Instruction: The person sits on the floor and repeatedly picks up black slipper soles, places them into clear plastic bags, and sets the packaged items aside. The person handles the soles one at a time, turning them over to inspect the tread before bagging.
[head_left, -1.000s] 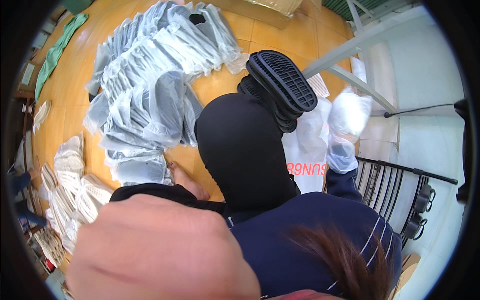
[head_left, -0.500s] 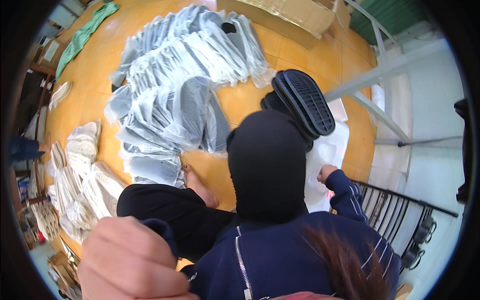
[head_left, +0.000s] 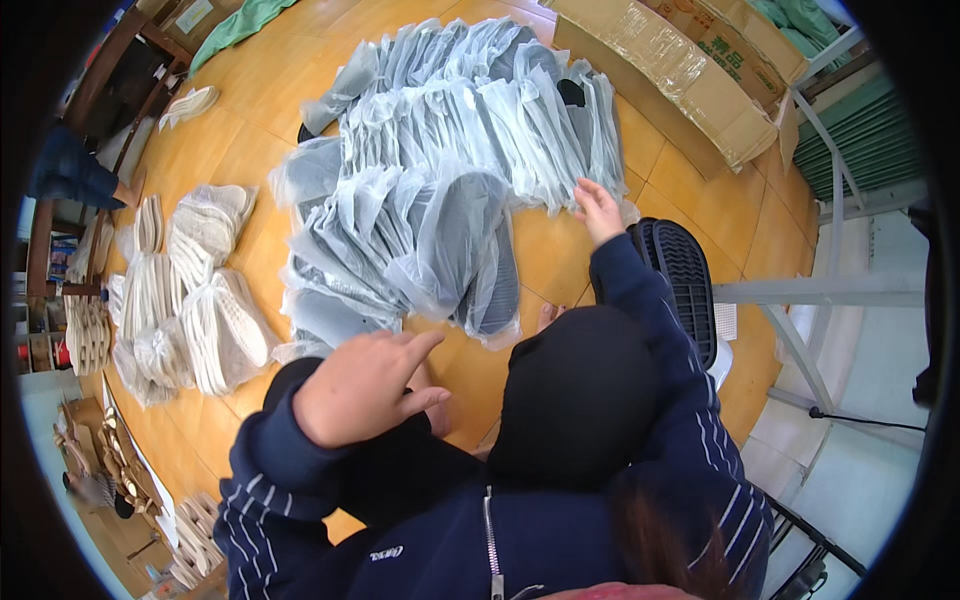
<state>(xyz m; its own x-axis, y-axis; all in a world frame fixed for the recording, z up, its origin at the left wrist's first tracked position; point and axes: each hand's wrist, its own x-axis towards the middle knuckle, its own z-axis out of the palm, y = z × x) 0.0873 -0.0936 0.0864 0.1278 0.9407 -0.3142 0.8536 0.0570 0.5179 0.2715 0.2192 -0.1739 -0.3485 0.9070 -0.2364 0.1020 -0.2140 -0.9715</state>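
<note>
My left hand [head_left: 372, 388] hovers above my bent leg, thumb and forefinger apart, with nothing seen in it. Just beyond it lies a heap of grey shoe soles in clear plastic bags [head_left: 400, 235]. My right hand [head_left: 600, 212] reaches forward, fingers stretched out, at the right end of a long row of bagged grey soles [head_left: 460, 125]. Whether its fingertips touch the bags I cannot tell. Beside my right forearm is a stack of black ridged soles [head_left: 682, 285], partly hidden by my sleeve.
Bagged cream soles [head_left: 200, 300] lie on the tiled floor at left. A long cardboard box [head_left: 670, 80] stands at the far right, near a grey metal frame [head_left: 800, 291]. Another person's leg [head_left: 75, 172] shows at the left edge. My black-clad knee [head_left: 575, 400] rises in the middle.
My left hand has gone from a closed shape near the camera to lower and farther out, fingers apart. My right hand has moved forward from beside the white plastic. The view has shifted.
</note>
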